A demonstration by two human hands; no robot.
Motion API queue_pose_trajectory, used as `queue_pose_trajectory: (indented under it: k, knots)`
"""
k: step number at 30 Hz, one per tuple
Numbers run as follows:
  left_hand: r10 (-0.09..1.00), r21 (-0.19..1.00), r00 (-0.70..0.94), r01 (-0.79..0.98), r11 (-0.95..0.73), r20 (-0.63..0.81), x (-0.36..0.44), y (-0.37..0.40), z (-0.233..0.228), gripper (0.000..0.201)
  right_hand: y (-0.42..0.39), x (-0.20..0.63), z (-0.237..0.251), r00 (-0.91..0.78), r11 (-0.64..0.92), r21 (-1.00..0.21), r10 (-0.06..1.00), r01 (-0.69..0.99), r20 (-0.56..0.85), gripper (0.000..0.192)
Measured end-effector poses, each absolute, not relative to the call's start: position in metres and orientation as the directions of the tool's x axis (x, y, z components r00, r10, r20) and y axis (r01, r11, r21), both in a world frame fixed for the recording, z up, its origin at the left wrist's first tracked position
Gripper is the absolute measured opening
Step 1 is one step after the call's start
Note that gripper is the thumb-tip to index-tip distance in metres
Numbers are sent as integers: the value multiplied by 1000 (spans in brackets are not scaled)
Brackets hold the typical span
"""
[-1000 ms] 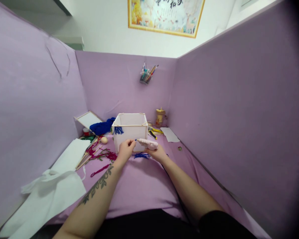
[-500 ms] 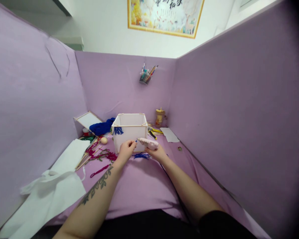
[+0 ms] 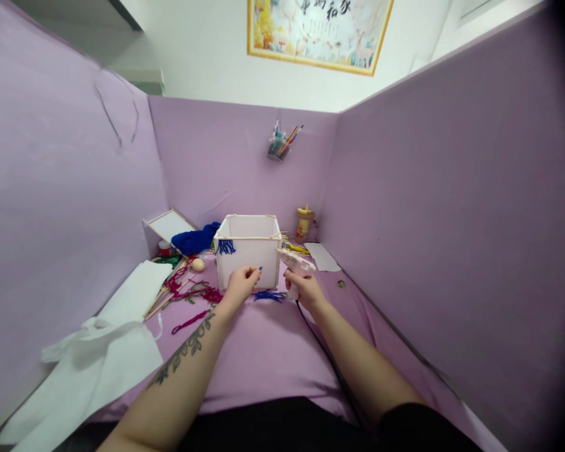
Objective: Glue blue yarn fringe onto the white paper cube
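A white open-topped box (image 3: 258, 258) edged with thin wooden sticks stands in front of me. Short blue yarn strands (image 3: 226, 247) hang at the upper left of its front. My left hand (image 3: 243, 282) is closed in a pinch on a small piece of blue yarn (image 3: 260, 269), just before the box's front. My right hand (image 3: 304, 287) is wrapped round the handle of a glue gun (image 3: 297, 262), whose nozzle points up and left near the box's right edge. More cut blue yarn pieces (image 3: 269, 295) lie on the cloth between the hands.
To the left lie a blue yarn bundle (image 3: 194, 241), magenta yarn (image 3: 188, 322), an egg-shaped object (image 3: 198, 265) and white fabric (image 3: 108, 351). A brown cup (image 3: 304, 225), yellow-handled tool (image 3: 295, 248) and white sheet (image 3: 322, 257) sit at the back right. Purple walls (image 3: 452, 207) enclose the table.
My right hand has moved the glue gun right, away from the blue yarn in my left hand, and tilted its nozzle upward. My left hand stays nearly in place before the box.
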State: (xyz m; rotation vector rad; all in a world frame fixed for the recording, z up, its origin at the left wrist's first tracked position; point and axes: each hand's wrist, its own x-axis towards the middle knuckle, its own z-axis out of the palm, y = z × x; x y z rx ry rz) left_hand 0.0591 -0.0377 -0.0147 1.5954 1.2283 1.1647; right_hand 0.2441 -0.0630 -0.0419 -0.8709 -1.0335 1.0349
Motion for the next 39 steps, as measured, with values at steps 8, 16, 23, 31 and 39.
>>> queue_pose_trajectory:
  k: [8,16,23,31,39]
  knots:
    - [982,998,180,32,-59,52,54,-41,-7,20,-59,247,-43,232,297,-914,944,-277,236,28]
    - [980,980,35,-41,-196,197,44,-35,-3,26,-59,247,-39,263,289,-880,944,-376,197,25]
    - [750,773,-227,336,-538,621,26,-33,7,24,-48,273,-37,363,273,-773,930,-572,60,31]
    - [471,446,-173,697,-562,865,17,-17,8,15,-44,280,-40,365,231,-705,930,-671,-43,27]
    - [471,425,-169,743,-516,866,21,-8,6,11,-45,276,-43,313,211,-717,950,-664,-11,28]
